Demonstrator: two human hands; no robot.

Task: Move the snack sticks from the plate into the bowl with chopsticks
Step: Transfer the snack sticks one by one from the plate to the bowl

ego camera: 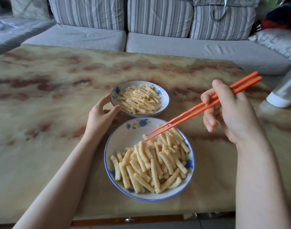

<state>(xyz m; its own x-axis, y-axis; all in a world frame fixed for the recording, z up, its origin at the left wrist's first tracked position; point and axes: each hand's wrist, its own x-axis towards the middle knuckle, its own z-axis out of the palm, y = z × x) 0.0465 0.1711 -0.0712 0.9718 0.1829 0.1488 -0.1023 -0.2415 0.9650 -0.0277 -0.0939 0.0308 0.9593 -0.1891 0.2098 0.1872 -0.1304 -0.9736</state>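
Head view, single frame.

Two white dishes with blue flower rims stand on a tan and brown marbled table [59,96], almost touching. The near dish [125,138] is at lower centre and looks larger. The far dish [164,103] sits just above it, centre frame. Which one is the plate and which the bowl: cannot tell.

Snack sticks: a big loose pile [154,166] fills the lower and right part of the near dish; its upper left part is bare. A flatter pile [139,100] lies in the far dish.

Left hand [102,113], left of centre: thumb and fingers curl around the left rim of the far dish, thumb tip on the rim's lower edge.

Right hand [230,113], right of centre: fingers curl around a pair of orange chopsticks [202,106], with the thumb lying across the top. The chopsticks slant down to the left. Their tips are slightly apart over the upper edge of the near pile, with no stick between them. Contact with the pile: cannot tell.

Background: a grey sofa [158,43] with striped back cushions across the top. A white and silver container [285,91] at the right edge, cut off by the frame.
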